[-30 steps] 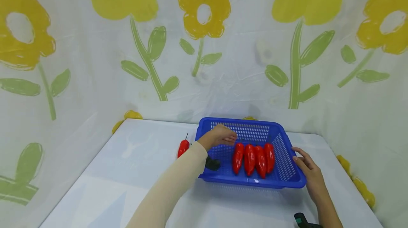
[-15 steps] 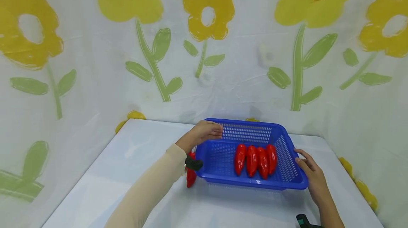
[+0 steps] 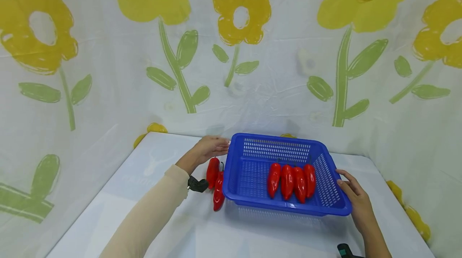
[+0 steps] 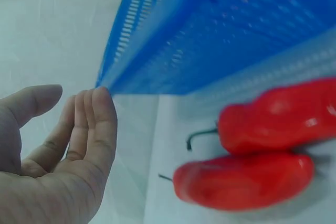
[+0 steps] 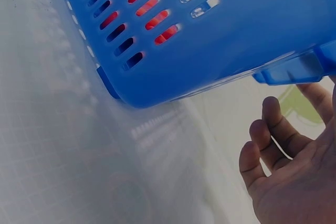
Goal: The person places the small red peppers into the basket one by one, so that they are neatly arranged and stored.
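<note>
A blue plastic basket (image 3: pixel 252 178) with slotted walls stands on the table, holding several red peppers (image 3: pixel 286 182) side by side on its right half. My left hand (image 3: pixel 207 150) is outside the basket's far left corner, fingers straight and close together. In the left wrist view their tips appear to meet the rim, and the thumb stands apart. My right hand (image 3: pixel 357 202) is at the right rim, thumb and index finger on it; the other fingers (image 5: pixel 252 163) hang loosely curled below the rim. Two more red peppers (image 4: pixel 241 182) lie on the table left of the basket, near my left wrist.
The white table (image 3: pixel 155 194) is backed by a flower-printed cloth (image 3: pixel 270 81), which also rises at both sides. Dark straps with a camera part (image 3: pixel 197 184) sit on the left wrist; another dark part (image 3: pixel 345 250) is by the right wrist.
My left hand has moved left, from over the inside of the basket to outside its left rim, bringing both table peppers into sight. My right hand has stayed at the right rim.
</note>
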A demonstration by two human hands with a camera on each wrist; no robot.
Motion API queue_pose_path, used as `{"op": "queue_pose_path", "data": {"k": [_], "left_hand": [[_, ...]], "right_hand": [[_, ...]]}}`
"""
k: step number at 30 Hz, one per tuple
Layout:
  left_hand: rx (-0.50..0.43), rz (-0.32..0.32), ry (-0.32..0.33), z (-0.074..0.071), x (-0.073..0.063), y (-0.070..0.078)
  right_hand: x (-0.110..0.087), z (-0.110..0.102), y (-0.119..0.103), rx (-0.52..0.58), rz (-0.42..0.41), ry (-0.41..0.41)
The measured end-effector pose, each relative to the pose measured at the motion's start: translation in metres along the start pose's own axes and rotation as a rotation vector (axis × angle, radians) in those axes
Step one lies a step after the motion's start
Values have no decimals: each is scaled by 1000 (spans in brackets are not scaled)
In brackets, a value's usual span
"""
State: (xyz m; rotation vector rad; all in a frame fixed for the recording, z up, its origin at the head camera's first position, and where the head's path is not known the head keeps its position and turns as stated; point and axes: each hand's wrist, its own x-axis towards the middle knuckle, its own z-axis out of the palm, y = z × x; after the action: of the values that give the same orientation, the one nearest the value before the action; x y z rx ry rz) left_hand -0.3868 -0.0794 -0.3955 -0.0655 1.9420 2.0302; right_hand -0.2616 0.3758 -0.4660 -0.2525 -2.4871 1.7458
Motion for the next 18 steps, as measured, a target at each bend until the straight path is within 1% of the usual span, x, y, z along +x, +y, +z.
{"op": "queue_pose_path", "data": {"k": [4, 11, 18], "left_hand": [[9, -16, 25, -10, -2, -7], [37, -23, 41, -24, -5, -18], [76, -63, 81, -37, -8, -29]], "right_hand": [[0, 0, -1, 7, 11, -7], [-1, -1, -2, -9, 23, 1], [-1, 1, -3, 3, 34, 5]]}}
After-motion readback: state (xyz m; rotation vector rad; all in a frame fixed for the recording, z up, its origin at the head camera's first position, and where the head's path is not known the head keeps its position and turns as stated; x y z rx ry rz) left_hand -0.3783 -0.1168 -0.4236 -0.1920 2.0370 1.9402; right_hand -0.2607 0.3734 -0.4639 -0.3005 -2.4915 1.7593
